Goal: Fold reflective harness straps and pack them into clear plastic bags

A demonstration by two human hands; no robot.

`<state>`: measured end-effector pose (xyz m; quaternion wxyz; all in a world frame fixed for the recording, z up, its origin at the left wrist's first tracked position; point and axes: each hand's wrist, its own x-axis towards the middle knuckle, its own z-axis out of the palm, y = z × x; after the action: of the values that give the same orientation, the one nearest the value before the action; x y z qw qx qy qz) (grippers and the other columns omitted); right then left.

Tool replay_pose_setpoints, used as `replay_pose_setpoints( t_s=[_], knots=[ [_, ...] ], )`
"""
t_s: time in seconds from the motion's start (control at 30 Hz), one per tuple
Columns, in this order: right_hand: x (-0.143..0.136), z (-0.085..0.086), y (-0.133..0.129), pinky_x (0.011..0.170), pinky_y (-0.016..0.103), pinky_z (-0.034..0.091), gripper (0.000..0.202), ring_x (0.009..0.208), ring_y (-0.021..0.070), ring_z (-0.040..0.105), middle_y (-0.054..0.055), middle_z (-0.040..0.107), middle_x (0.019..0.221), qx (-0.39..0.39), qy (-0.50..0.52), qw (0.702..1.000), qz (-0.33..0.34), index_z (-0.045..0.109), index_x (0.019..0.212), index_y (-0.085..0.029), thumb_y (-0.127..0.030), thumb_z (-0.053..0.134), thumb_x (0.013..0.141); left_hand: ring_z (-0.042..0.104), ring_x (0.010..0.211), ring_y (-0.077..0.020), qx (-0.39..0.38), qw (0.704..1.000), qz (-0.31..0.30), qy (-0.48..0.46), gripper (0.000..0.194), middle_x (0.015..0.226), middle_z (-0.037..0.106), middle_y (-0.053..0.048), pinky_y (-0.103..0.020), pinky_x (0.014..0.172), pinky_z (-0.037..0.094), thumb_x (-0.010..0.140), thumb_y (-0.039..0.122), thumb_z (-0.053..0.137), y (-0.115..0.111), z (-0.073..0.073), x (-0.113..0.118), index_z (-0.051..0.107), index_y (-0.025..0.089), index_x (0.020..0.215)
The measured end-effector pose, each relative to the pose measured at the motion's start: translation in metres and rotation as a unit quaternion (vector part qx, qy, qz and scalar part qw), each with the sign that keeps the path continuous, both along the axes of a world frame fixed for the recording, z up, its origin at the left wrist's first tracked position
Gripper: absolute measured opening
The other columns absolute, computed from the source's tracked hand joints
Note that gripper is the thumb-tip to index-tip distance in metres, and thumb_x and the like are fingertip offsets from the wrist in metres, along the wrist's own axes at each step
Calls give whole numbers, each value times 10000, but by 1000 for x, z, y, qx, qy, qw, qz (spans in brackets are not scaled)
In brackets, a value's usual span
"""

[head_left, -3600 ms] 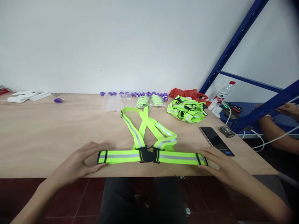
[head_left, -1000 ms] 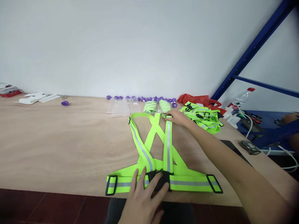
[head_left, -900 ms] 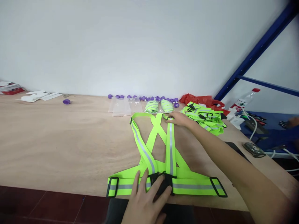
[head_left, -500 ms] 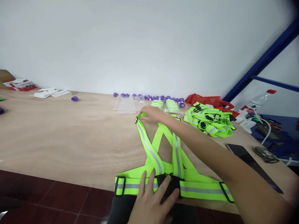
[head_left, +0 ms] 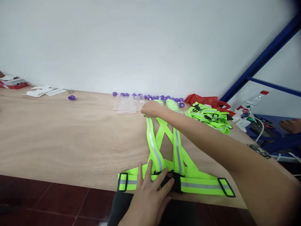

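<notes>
A neon yellow-green harness [head_left: 199,186] with grey reflective stripes lies spread on the table, its shoulder straps pointing to the wall. My left hand [head_left: 149,191] rests with fingers spread on the waist band, beside the black centre piece [head_left: 175,183]. Reaching across to the far end, my right hand [head_left: 151,109] is closed round the top of the left shoulder strap [head_left: 152,142]. Black buckles sit at both ends of the band, the left one [head_left: 122,182] near the table's front edge.
Clear bags [head_left: 127,105], purple caps [head_left: 150,97] and bagged straps [head_left: 172,105] line the wall side. More harnesses [head_left: 209,117], a red bag [head_left: 207,99] and a bottle [head_left: 255,101] stand right. Another person's hand [head_left: 291,125] shows at far right.
My right hand has closed over the strap top and shifted it slightly right, straightening the strap. My left hand stays on the band. Another person's hand has appeared at right.
</notes>
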<state>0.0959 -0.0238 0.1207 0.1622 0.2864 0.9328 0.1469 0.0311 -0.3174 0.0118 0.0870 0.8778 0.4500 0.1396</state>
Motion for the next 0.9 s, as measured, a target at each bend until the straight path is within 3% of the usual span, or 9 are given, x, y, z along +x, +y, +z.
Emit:
replay_pose_setpoints(
  t_s=[0.13,0.27,0.37,0.47,0.63,0.77,0.9],
  knots=[
    [26,28,5,680,292,412,224,946,255,633,120,693,1024,39,51,998,23,653,1143,-181,-199,567,936,379,1392,-487,-8,1000,-3,22,661,1568,437,39,-780,1037,373,886,117,577,-2,0,-1,441,346,1491],
    [54,33,11,671,269,369,309,946,225,612,104,653,1131,48,110,993,21,555,1292,-209,-214,514,986,390,1395,-459,10,999,-4,32,713,1594,395,39,-712,1052,406,860,103,591,-6,-1,-4,412,333,1511],
    [69,21,15,692,279,380,360,962,238,627,116,633,1209,18,151,988,-34,515,1361,-222,-239,506,1002,412,1378,-452,20,999,-5,43,727,1604,378,34,-686,1055,406,848,119,607,-7,-1,-5,405,316,1518],
    [75,-3,16,715,292,409,352,1039,272,627,126,636,1245,-4,188,980,-72,547,1342,-215,-237,514,992,439,1352,-445,37,998,-5,56,743,1588,406,39,-643,1052,420,825,141,640,-6,-3,-3,416,310,1513],
    [77,-42,21,782,289,467,350,1131,265,623,94,674,1275,-35,229,965,-120,598,1297,-221,-305,578,959,534,1239,-443,136,989,6,61,643,1528,492,53,-601,944,484,846,285,685,-3,-17,-2,496,316,1459],
    [97,-47,31,809,270,494,393,1055,232,669,81,705,1247,-67,246,952,-170,601,1309,-202,-410,531,983,549,1228,-416,188,981,14,51,596,1527,491,81,-567,921,496,906,506,626,-3,-25,-4,485,351,1464],
    [134,-44,36,883,305,497,322,1140,260,640,99,672,1304,-76,229,943,-231,639,1269,-208,-299,505,991,557,1226,-396,186,981,6,56,636,1530,488,81,-542,925,502,890,587,623,-7,-28,-4,479,363,1467]
  ],
)
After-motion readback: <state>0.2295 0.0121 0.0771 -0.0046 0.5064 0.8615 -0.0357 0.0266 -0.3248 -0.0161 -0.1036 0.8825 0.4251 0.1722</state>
